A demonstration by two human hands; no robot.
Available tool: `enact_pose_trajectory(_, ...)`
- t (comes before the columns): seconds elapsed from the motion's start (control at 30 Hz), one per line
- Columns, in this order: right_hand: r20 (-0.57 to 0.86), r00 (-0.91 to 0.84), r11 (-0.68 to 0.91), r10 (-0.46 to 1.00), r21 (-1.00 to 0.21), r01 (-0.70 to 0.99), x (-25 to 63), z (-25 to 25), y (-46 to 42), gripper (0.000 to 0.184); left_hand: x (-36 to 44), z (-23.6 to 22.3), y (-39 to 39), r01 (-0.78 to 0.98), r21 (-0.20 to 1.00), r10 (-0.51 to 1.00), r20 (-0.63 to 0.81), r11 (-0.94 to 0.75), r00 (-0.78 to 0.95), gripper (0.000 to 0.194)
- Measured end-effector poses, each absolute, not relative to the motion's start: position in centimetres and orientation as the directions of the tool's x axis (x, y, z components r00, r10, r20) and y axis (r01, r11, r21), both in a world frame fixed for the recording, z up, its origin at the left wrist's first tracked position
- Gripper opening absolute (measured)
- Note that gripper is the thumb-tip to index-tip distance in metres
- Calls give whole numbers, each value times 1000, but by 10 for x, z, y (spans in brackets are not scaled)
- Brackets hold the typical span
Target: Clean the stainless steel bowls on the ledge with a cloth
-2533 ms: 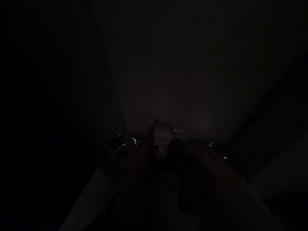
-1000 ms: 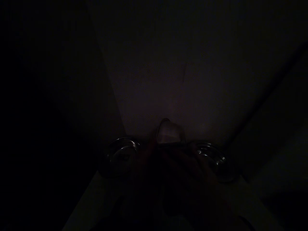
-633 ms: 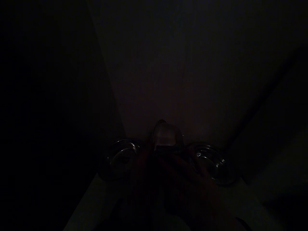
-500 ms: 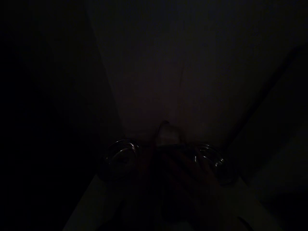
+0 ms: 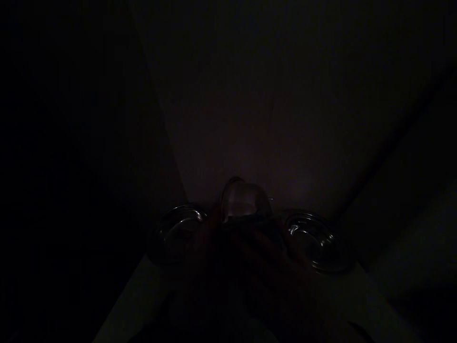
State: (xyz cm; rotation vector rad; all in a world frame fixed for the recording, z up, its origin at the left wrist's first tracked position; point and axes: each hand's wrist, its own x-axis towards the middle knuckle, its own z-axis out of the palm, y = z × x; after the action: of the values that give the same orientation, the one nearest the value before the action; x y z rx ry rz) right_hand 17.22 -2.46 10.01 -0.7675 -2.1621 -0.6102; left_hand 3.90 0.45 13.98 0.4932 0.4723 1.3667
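The picture is very dark. A shiny rounded object (image 5: 244,202), perhaps glass or metal, is held up at the middle between my hands; its kind cannot be made out. My left hand (image 5: 202,240) is closed along its left side. My right hand (image 5: 271,262) lies across its near and right side, fingers pressed close together against it. A shiny metal bowl (image 5: 171,221) stands by my left hand, and a second metal bowl (image 5: 335,238) by my right. Shadow hides most of the fingers.
Both bowls stand on a pale table (image 5: 124,305) with its side edges running down left and right. A plain wall or panel (image 5: 250,119) rises behind, with a dark slanting line (image 5: 389,143) at right. The far left is black.
The shiny object has tilted and shifted slightly left, showing more of its surface. My right hand has moved left, uncovering more of the right bowl. My left hand shows more clearly.
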Motion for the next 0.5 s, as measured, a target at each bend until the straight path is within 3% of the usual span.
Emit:
enact_pose_trajectory(0.27,827,-462,704,322,117,701,179,102,-16,25,48,131,4,-780,601,983,-61,175,174,31)
enact_pose_trajectory(0.37,781,-511,695,360,141,705,178,103,-18,27,46,133,4,-771,610,981,-69,185,181,31)
enact_pose_trajectory(0.5,790,-534,743,302,156,651,178,105,-21,25,41,143,2,-757,625,978,-61,192,198,33)
